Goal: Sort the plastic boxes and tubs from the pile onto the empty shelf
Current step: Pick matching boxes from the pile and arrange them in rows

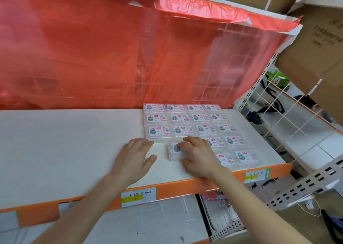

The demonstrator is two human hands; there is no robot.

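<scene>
Box [173,151] lay on the shelf [65,141], just behind the orange front edge [167,187] and its price label [138,197], a little right of centre. Right hand [199,155] held it, fingers curled over the top and thumb at the near side. The box sat slightly skewed, not yet squared to its neighbours. Left hand [133,156] was at the box's 9 o'clock, apart from it, flat on the board with fingers straight, gripping nothing.

Block of boxes [202,126] ran from the held box's 12 o'clock round to its 3 o'clock. Labels faced up, four across, and the three back rows were full and packed close. The two nearer rows showed boxes only on their right side, and the right hand hid part of them.

Judged partly done: the block covered only the right end of the shelf, the front rows needed finishing, and everything toward 9 o'clock was left to fill. The pile was not in view, so remaining stock could not be told. No tubs were seen.

Behind the block hung a red plastic sheet [92,48], with cartons [315,48] up at 1 o'clock.
</scene>
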